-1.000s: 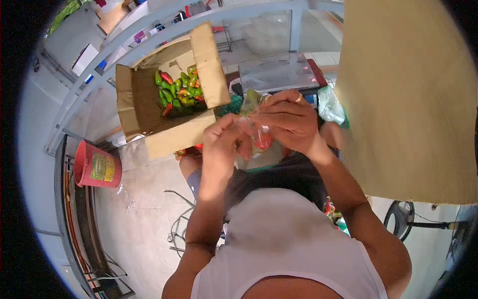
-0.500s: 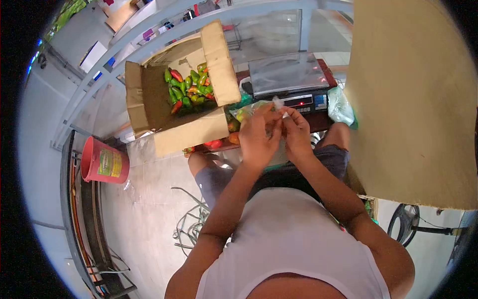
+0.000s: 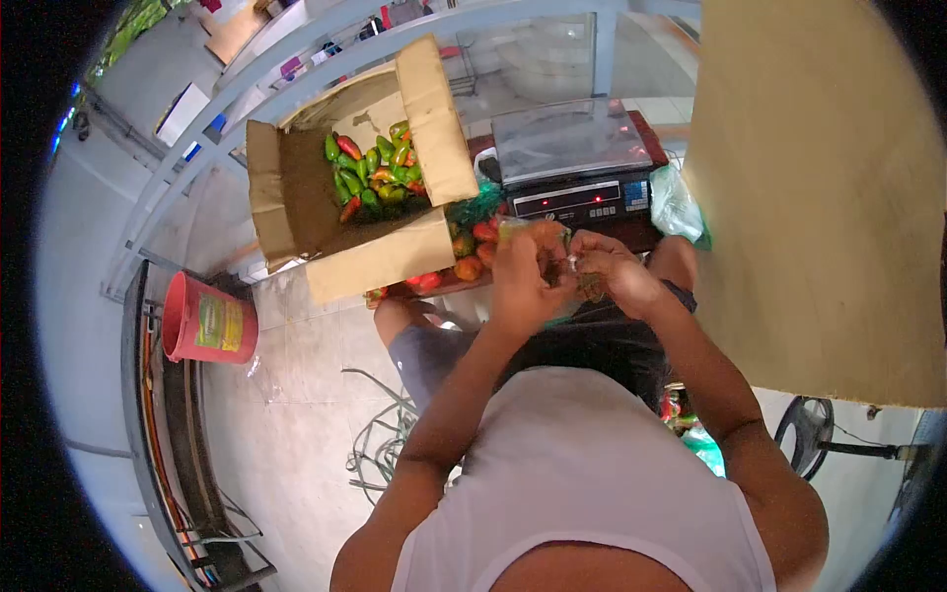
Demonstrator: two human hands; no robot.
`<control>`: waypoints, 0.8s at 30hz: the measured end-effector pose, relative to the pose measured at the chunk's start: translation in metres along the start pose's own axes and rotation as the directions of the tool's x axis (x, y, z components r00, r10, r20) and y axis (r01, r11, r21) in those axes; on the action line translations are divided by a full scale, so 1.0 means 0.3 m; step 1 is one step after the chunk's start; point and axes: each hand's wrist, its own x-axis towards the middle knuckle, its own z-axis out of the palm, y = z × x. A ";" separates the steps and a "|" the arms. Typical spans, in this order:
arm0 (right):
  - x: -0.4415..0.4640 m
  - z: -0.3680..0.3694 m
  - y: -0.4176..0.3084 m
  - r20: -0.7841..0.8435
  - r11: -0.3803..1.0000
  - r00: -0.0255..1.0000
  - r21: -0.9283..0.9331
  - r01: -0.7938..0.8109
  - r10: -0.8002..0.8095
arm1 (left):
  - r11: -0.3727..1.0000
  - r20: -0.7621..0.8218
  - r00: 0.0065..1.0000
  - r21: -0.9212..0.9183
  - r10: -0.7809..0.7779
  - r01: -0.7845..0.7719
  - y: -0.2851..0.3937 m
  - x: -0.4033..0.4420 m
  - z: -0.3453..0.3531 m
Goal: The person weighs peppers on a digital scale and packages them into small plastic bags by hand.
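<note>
My left hand (image 3: pixel 525 279) is closed on a clear plastic bag (image 3: pixel 548 237) with something orange and greenish showing through it. Its fingers meet those of my right hand (image 3: pixel 623 273), which pinches the gathered plastic between the two hands. The fingers hide most of the bag and its exact contents. Just left of my left hand lie several red and green tomatoes (image 3: pixel 468 267). Beyond the hands stands a digital weighing scale (image 3: pixel 570 148) with lit red digits. An open cardboard box (image 3: pixel 380 259) holds several green and red peppers (image 3: pixel 370 178).
A bundled plastic bag (image 3: pixel 675 207) sits right of the scale, beside a large tan board (image 3: pixel 819 217). On the floor to the left are a red bucket (image 3: pixel 212 318) and loose green straps (image 3: pixel 380 449). A metal railing (image 3: pixel 395 44) runs behind the box.
Both hands have come slightly down and closer to my body with the bag, and the right hand has turned. More of the scale's display and the tomatoes now shows.
</note>
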 end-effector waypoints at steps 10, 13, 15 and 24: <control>-0.004 0.060 -0.015 0.054 0.611 0.864 -0.684 0.397 -0.501 | 0.964 -0.355 0.930 -0.266 -0.098 0.000 -0.153 -0.015 0.064; -0.072 0.076 -0.084 0.111 0.625 0.776 -0.527 0.576 -0.621 | 0.249 0.057 0.819 -0.939 -0.570 0.239 -0.123 -0.026 0.063; -0.123 0.001 -0.090 0.120 0.477 0.738 -0.693 0.541 -0.664 | -0.046 0.506 0.757 -0.842 -0.413 0.537 -0.027 -0.026 0.045; -0.840 -0.516 0.373 -0.295 0.902 0.954 0.425 0.074 0.061 | 0.367 0.958 0.224 -0.276 0.177 0.889 0.105 -0.064 0.252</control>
